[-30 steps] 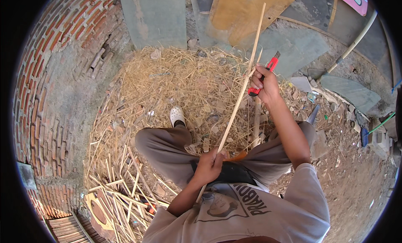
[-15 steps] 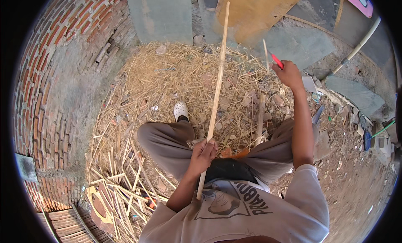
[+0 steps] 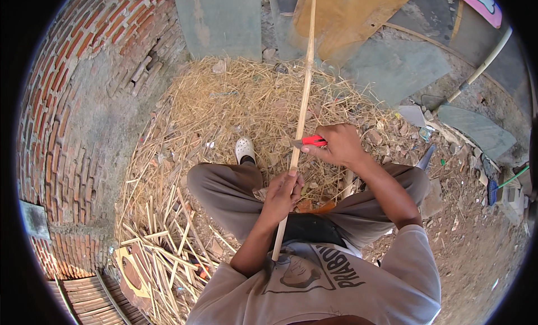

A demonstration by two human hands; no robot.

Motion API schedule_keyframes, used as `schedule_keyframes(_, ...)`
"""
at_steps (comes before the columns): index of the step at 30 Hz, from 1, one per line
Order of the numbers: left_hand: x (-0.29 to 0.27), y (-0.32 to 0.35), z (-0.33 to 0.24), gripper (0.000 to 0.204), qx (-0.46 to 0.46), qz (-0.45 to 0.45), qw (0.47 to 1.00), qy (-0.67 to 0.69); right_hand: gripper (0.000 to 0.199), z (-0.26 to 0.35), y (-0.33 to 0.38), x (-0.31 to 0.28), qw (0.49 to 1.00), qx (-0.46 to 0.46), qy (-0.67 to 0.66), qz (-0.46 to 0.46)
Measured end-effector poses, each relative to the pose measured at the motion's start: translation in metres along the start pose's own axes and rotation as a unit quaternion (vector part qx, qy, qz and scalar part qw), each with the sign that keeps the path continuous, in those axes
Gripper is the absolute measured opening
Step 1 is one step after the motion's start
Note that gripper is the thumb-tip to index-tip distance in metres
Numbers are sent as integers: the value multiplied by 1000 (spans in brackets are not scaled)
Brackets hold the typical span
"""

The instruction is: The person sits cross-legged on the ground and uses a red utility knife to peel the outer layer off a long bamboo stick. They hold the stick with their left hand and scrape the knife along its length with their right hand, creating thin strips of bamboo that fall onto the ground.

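Observation:
A long pale bamboo strip [image 3: 305, 95] runs from against my shirt up toward the boards at the far side, leaning slightly right. My left hand [image 3: 282, 195] is closed around its lower part, the thumb lying along it. My right hand [image 3: 339, 145] grips a red utility knife [image 3: 314, 140] just above the left hand. The knife's blade meets the strip's right edge and lies across it. The fingers under the handle are partly hidden.
Dry shavings [image 3: 224, 101] cover the ground ahead of my crossed legs. A pile of split bamboo strips [image 3: 168, 258] lies at the lower left, beside a brick wall [image 3: 61, 140]. Flat grey and tan boards [image 3: 218, 22] lean at the far side. A blue brush [image 3: 492, 191] stands at right.
My right hand has come down and left, bringing the knife from well right of the strip onto it. The strip, still in my left hand, has shifted slightly up and right.

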State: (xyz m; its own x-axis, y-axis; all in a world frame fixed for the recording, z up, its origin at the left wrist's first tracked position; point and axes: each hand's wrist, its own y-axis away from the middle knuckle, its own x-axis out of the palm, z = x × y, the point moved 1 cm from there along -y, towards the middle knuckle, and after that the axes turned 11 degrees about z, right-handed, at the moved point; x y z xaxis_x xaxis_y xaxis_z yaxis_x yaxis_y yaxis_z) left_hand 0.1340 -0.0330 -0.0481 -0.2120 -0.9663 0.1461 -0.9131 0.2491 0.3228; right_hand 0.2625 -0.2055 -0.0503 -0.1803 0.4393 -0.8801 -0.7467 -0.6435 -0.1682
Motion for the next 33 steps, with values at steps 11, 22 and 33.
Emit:
schedule_keyframes(11,2,7,-9,18,124,-127,885,-431,62,-11,-7,13,997,8,39,-62)
schedule_keyframes(22,2,7,-15,15,125,-121,834,-524,68,-27,-16,14,987,-33,118,-105)
schedule_keyframes(33,16,21,10,14,116,-67,837,-531,67,-107,-34,13,973,148,154,-92)
